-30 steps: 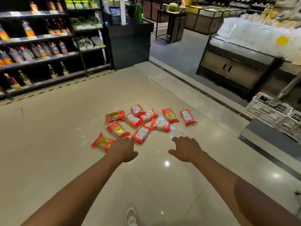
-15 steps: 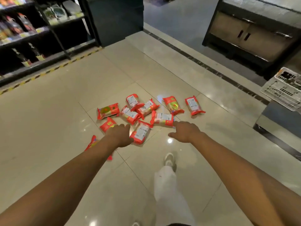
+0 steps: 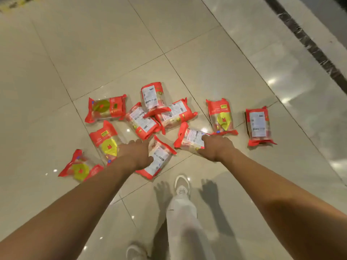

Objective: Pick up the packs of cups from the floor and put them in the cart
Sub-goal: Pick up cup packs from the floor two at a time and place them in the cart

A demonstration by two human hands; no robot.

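Several red packs of cups lie scattered on the beige tiled floor. My left hand [image 3: 136,154] hovers with fingers apart over one pack with a white label [image 3: 160,160], next to a pack with a yellow mark [image 3: 106,143]. My right hand [image 3: 216,147] is spread above the near end of another labelled pack [image 3: 189,138]. Neither hand holds anything; their shadows fall on the floor nearer to me. More packs lie beyond, one at the far right [image 3: 258,126] and one at the near left [image 3: 78,168]. The cart is out of view.
My leg in white trousers [image 3: 183,218] and a white shoe [image 3: 181,184] stand just behind the packs. A dark stone strip [image 3: 308,44] crosses the floor at the top right. Yellow-black tape [image 3: 16,2] shows at the top left.
My view has tilted down and moved closer, so the shelves and the white crates have left the frame. Both hands have reached forward over the nearest packs.
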